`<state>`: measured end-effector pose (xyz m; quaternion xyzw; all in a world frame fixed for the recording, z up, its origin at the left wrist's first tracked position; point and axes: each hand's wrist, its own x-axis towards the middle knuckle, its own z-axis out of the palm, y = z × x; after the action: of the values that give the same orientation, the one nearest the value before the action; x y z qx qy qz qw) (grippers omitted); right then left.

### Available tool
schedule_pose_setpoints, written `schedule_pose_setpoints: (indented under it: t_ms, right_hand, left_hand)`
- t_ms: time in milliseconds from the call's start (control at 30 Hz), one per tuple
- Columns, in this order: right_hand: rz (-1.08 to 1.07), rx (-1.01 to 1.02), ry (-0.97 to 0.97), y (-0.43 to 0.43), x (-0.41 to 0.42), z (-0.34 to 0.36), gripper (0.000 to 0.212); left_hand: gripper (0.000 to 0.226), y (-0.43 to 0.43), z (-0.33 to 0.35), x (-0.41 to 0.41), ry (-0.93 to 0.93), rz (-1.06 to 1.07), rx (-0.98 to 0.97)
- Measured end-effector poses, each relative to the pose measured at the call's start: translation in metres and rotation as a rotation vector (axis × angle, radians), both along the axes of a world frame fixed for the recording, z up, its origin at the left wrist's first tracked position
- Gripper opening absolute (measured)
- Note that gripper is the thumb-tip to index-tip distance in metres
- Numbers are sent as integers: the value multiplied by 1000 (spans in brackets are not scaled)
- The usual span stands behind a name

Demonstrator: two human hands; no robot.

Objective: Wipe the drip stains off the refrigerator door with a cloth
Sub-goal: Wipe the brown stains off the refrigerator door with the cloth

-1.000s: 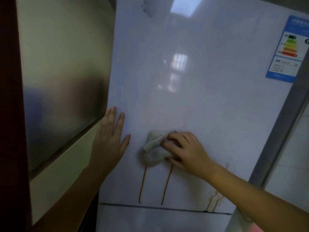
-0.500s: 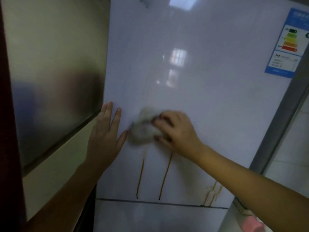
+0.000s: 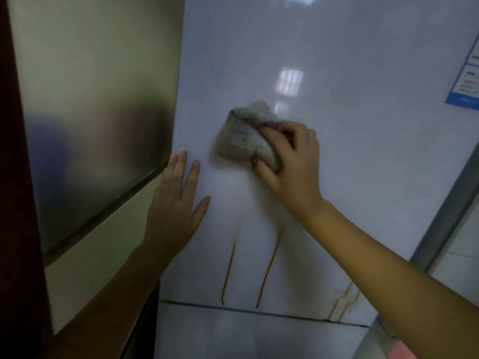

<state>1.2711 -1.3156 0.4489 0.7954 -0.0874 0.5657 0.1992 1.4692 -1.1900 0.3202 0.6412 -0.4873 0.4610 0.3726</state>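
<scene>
From the head camera, the white refrigerator door [image 3: 337, 125] fills most of the view. The crumpled grey cloth [image 3: 241, 136] sits against the door a little left of its middle, and the right hand [image 3: 293, 161] grips it from the right side, fingers and thumb curled into the fabric and pressing it to the surface. The left hand [image 3: 176, 203] lies flat against the door near its left edge, fingers straight and slightly spread, holding nothing.

Below the cloth and well apart from it, two thin brown drip stains [image 3: 228, 273] run down to the door's bottom edge, the right one slanted. Their upper ends fade into a pale smear. A fainter cluster of streaks [image 3: 342, 301] marks the door's lower right corner, just beside the right forearm, which crosses that part of the door and hides some of it. The left forearm covers the lower left edge.

A blue energy label [image 3: 466, 79] is stuck at the door's right edge, cut off by the frame. A brushed steel panel [image 3: 90, 112] stands to the left of the door. Under the door's bottom seam lies a second white door front [image 3: 246, 335]. A small pink object [image 3: 399, 351] shows at the bottom right, too blurred to identify.
</scene>
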Motion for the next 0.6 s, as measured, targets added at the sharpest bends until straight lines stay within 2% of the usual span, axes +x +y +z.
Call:
schedule_pose_setpoints:
  t_ms: [200, 267, 333, 433, 500, 533, 600]
  right_hand:
    - [39, -133, 353, -11, -29, -119, 37]
    - [33, -151, 451, -19, -46, -134, 36]
    - [11, -140, 396, -23, -52, -115, 40]
    - [-56, -26, 122, -24, -46, -64, 47]
    - [-53, 40, 19, -19, -37, -57, 49]
    - [-43, 31, 30, -15, -31, -66, 48]
    - [-3, -48, 180, -10, -26, -100, 44]
  left_hand:
    - [65, 3, 1, 1, -14, -8, -11]
    - [65, 3, 2, 0, -11, -1, -8]
    - [66, 3, 3, -1, -13, 6, 0]
    - [67, 3, 3, -1, -17, 5, 9]
    - [68, 3, 2, 0, -14, 10, 14]
    - [69, 3, 2, 0, -12, 14, 17]
    - [70, 3, 2, -1, -2, 13, 23]
